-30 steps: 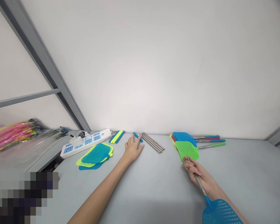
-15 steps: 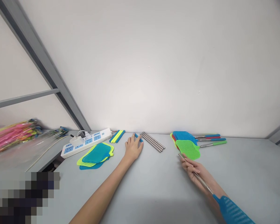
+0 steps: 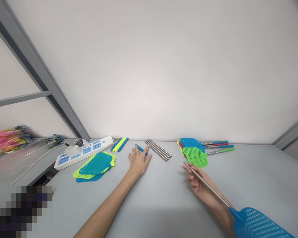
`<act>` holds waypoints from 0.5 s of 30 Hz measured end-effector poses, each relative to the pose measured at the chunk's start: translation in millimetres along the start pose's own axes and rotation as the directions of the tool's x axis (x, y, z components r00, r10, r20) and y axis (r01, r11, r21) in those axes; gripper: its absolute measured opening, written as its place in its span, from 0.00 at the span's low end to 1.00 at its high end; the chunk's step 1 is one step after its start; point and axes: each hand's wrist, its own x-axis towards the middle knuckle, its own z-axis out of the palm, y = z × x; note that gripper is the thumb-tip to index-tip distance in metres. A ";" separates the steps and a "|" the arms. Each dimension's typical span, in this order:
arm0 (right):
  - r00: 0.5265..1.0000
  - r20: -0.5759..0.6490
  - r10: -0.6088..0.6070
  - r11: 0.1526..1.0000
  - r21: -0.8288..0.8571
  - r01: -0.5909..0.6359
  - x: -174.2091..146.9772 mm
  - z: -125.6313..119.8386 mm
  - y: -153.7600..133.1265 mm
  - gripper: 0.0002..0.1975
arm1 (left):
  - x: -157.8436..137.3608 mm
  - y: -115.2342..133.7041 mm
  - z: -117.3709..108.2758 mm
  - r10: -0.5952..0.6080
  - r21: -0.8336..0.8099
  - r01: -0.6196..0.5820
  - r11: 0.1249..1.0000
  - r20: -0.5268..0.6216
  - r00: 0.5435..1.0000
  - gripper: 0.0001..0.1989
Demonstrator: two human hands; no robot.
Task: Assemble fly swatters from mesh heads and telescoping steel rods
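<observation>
My right hand [image 3: 201, 190] holds a blue fly swatter [image 3: 257, 221] by its bare metal rod. The mesh head points toward my body at the lower right, and the rod's free end tilts up and away to the left. My left hand [image 3: 138, 163] is spread with its fingertips at a loose blue handle grip [image 3: 139, 147] on the table; the fingers partly cover it. Just right of that hand lie several metal rods [image 3: 159, 149] side by side. Farther left are blue and yellow handle grips [image 3: 119, 144] in a row.
Loose blue and yellow swatter heads [image 3: 96, 164] overlap at the left, before a white power strip [image 3: 85, 151] with plugs. Several swatters with coloured handles [image 3: 195, 155] lie at the back right. Plastic-bagged bright items [image 3: 10, 142] sit at the far left. A wall rises behind the table [image 3: 159, 198].
My left fingers have spread apart, showing more of the blue grip. The swatter in my right hand has shifted right, with more of its head in sight. The view has turned slightly right.
</observation>
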 end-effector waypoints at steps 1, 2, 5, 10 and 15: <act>1.000 0.004 -0.019 0.999 -0.033 0.019 -0.5 0.1 0.6 0.09 | 0.0 2.2 1.3 -0.008 0.001 0.008 1.000 -0.006 1.000 0.26; 0.999 0.020 -0.038 0.997 -0.063 0.039 -1.2 0.3 1.0 0.08 | -0.1 4.0 2.0 -0.016 0.002 0.016 1.000 -0.015 1.000 0.25; 0.993 0.074 -0.086 0.985 -0.141 0.096 -4.1 1.6 1.9 0.09 | -0.5 4.7 0.0 -0.026 0.005 0.026 1.000 -0.051 0.998 0.21; 0.963 0.121 -0.242 0.911 -0.312 0.268 -9.9 4.9 6.1 0.09 | -0.6 -6.4 -15.6 0.004 -0.021 -0.005 1.000 -0.065 0.998 0.12; 0.938 0.201 -0.284 0.837 -0.426 0.344 -12.9 7.1 6.4 0.11 | -16.9 -8.5 -38.6 0.046 -0.120 -0.052 0.991 -0.058 0.997 0.09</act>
